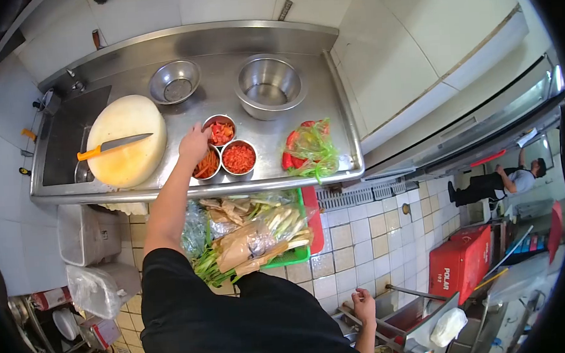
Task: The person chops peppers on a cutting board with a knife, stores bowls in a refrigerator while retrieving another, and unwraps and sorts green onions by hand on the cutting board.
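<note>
Over the steel counter my left hand (194, 145) reaches to a small metal container of red pieces (221, 133), its fingers at the left rim. Just below are a container of orange-red strips (207, 165) and one of finely chopped red bits (239, 158). My right hand (364, 305) hangs low beside my body at the lower right, fingers curled, and what it holds, if anything, is too small to tell. A knife with an orange handle (114, 146) lies on the round cutting board (128, 161).
Two metal bowls (175, 82) (270, 86) stand at the counter's back. Red peppers in a plastic bag (309, 149) lie right. Below the counter is a green crate (295, 256) of wrapped vegetables. A person (501, 184) stands far right near a red cooler (459, 263).
</note>
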Available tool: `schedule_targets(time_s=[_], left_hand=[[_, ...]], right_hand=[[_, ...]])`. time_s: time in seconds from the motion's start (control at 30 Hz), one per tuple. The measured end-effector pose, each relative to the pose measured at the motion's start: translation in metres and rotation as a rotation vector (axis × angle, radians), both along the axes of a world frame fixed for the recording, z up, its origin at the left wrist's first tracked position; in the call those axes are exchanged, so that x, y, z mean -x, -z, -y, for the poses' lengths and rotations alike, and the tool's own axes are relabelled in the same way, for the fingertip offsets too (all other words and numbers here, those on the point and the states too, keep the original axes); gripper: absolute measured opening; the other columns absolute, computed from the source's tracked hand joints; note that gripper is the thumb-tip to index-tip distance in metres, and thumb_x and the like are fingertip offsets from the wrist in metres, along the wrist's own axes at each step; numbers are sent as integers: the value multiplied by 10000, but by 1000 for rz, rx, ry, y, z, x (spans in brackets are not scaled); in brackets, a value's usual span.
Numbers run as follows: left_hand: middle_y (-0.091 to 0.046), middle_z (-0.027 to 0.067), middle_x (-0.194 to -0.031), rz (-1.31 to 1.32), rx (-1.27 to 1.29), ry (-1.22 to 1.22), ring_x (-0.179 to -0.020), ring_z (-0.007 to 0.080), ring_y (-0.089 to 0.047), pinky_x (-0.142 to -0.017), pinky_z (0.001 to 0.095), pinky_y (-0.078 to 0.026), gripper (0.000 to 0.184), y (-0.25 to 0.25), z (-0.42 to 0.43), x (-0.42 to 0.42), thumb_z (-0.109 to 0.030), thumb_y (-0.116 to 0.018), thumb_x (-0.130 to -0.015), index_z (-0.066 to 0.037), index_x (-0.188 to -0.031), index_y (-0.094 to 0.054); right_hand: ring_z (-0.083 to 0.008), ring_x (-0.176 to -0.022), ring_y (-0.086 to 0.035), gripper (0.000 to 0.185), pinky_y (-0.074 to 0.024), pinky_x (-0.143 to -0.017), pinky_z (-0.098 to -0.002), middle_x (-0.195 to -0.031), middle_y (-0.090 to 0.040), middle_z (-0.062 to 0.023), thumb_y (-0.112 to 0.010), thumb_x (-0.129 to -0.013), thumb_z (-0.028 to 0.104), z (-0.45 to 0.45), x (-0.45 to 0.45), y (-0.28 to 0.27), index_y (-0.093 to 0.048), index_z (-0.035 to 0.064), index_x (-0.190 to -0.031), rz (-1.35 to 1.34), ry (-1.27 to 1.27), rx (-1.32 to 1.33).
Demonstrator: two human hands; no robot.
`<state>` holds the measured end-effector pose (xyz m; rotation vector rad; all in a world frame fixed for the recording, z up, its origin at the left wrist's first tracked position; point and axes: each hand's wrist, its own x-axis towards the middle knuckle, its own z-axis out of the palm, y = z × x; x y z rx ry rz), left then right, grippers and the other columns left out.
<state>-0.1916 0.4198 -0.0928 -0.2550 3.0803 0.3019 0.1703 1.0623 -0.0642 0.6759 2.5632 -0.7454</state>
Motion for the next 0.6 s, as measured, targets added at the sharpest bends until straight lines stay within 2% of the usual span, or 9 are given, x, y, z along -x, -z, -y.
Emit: schedule_targets(time_s=[0.1, 0.13, 0.23, 0.3, 0.33, 0.4, 0.43, 0.47, 0.6], left_hand=[[-502, 114, -1401, -183, 100, 507, -1353, 382, -490, -1036, 496, -496, 328, -1, -3, -4, -118, -536, -962, -214, -1261, -632], [-538, 138, -1376, -89, 142, 544, -1334, 365, -514, -1071, 472, -470, 297, 1, -6, -2, -183, -543, -968, -205, -1243, -655], [-607, 164, -1285, 158, 66, 567, -1262, 361, -582, -1023, 465, -505, 284, 17, -7, 3, -243, -552, -971, -216, -1215, -696], [-666, 171, -1199, 322, -32, 343, -1148, 353, -658, -945, 468, -543, 271, -10, -32, 9, -278, -557, -973, -231, -1168, -741], [-703, 159, -1121, 270, 105, 471, -1049, 354, -700, -886, 489, -561, 247, 13, -24, 17, -265, -565, -967, -226, -1103, -768], [-701, 194, -1018, 222, 128, 598, -1007, 390, -695, -884, 495, -556, 200, 36, -15, 31, -153, -621, -868, -170, -995, -774], [-700, 197, -1020, 209, 143, 563, -993, 405, -688, -873, 503, -552, 217, 33, -21, 28, -98, -629, -816, -146, -977, -767], [-700, 200, -1023, 135, 51, 492, -979, 413, -684, -861, 509, -547, 209, 39, -24, 25, -69, -615, -809, -127, -948, -760], [-704, 215, -953, 25, 0, 356, -926, 416, -687, -829, 484, -547, 179, 33, -45, 33, -49, -645, -802, -79, -944, -749]], right_hand=[[-277, -845, -747, 432, -572, -797, -382, -972, -751, -165, -706, -938, 246, -17, -5, 1, -636, 21, -1301, 2, 71, 4], [-288, -861, -742, 450, -570, -803, -389, -977, -751, -163, -711, -930, 257, -22, -6, -1, -633, 22, -1306, 5, 69, -3], [-312, -909, -733, 502, -566, -828, -405, -1001, -753, -161, -723, -911, 287, -38, -2, 6, -618, 27, -1327, 13, 46, -19], [-318, -941, -733, 536, -565, -850, -409, -1029, -756, -162, -729, -904, 302, -63, 2, 26, -601, 33, -1350, 11, 24, -53], [-324, -968, -730, 558, -564, -871, -415, -1045, -756, -162, -733, -899, 325, -77, 4, 38, -598, 41, -1360, 5, 5, -49], [-354, -1009, -720, 547, -555, -898, -435, -1075, -754, -169, -735, -900, 330, -97, 28, 38, -607, 39, -1345, 7, 33, -7], [-369, -1030, -715, 542, -550, -912, -444, -1091, -754, -173, -736, -901, 333, -104, 47, 35, -611, 38, -1338, 20, 17, 15], [-372, -1035, -711, 535, -550, -912, -446, -1084, -752, -173, -737, -900, 334, -117, 59, 38, -616, 44, -1334, 4, 8, 41], [-392, -1066, -682, 509, -552, -911, -470, -1102, -719, -188, -746, -892, 334, -190, 138, 58, -636, 78, -1318, -114, -140, 59]])
